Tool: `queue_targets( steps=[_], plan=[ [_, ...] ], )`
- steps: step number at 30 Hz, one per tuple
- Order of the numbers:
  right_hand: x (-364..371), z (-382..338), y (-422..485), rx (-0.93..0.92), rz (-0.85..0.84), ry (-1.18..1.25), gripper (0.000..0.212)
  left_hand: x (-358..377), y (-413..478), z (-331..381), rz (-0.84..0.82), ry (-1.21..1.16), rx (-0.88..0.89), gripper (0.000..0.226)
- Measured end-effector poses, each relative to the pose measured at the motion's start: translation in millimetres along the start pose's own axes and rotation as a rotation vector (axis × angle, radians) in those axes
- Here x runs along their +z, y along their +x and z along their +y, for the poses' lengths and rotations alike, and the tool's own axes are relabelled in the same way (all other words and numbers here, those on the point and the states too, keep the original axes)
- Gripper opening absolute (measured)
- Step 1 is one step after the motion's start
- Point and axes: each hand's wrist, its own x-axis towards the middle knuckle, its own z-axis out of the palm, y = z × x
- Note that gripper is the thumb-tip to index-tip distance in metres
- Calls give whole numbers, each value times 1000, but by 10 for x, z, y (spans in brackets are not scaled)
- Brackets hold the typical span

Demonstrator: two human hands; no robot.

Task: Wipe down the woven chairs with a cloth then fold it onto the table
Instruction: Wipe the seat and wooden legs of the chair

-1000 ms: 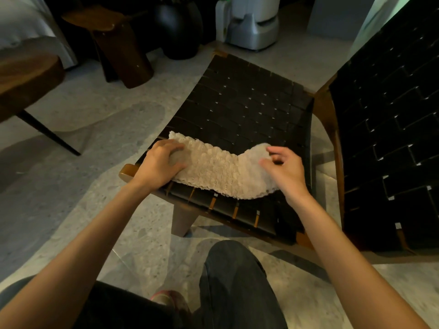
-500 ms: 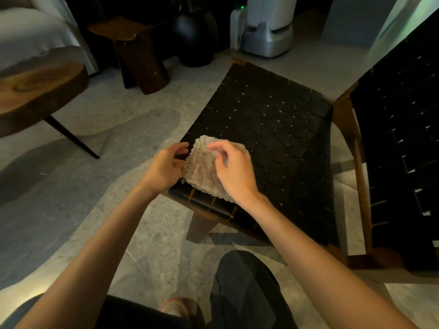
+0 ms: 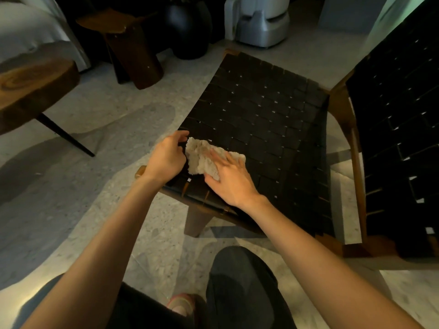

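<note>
Terrazzo floor (image 3: 114, 119), dim room. Head view: woven chair (image 3: 261, 110), black straps on a wood frame; second chair (image 3: 403, 115) at right; round wood worktop (image 3: 31, 86) at left. Pale bunched cloth (image 3: 202, 155) lies on the seat's front left corner. Item, right hand (image 3: 228, 179): palm down on cloth, fingers straight and spread. Item, left hand (image 3: 166, 157): fingers curled at cloth's left edge, thumb raised; whether they pinch it cannot be told.
</note>
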Motion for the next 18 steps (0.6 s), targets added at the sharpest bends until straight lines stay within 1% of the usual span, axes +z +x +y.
queue_targets(
  steps=[2, 4, 6, 7, 9, 11, 12, 16, 18],
  plan=[
    [-104, 100, -95, 16, -3, 65, 61, 51, -5, 128, 27, 24, 64, 51],
    [-272, 285, -206, 80, -3, 90, 52, 142, 17, 311, 26, 9, 107, 50],
    [-468, 495, -339, 156, 54, 109, 41, 267, 68, 527, 11, -33, 137, 48],
    [-563, 593, -420, 199, 118, 116, 36, 344, 103, 637, -15, -56, 158, 48],
    [-739, 770, -610, 294, 323, 157, 32, 535, 183, 871, -97, -104, 223, 48],
    [-895, 907, -844, 386, 523, 243, 34, 771, 262, 1107, -182, -155, 294, 49],
    [-966, 953, -973, 422, 590, 289, 35, 898, 279, 1234, -218, -181, 327, 49],
    [-1168, 1034, -1464, 466, 771, 444, 35, 1369, 189, 1713, -342, -316, 500, 50],
    [-1245, 1017, -1673, 495, 786, 433, 33, 1573, 81, 1910, -403, -414, 578, 51]
  ],
)
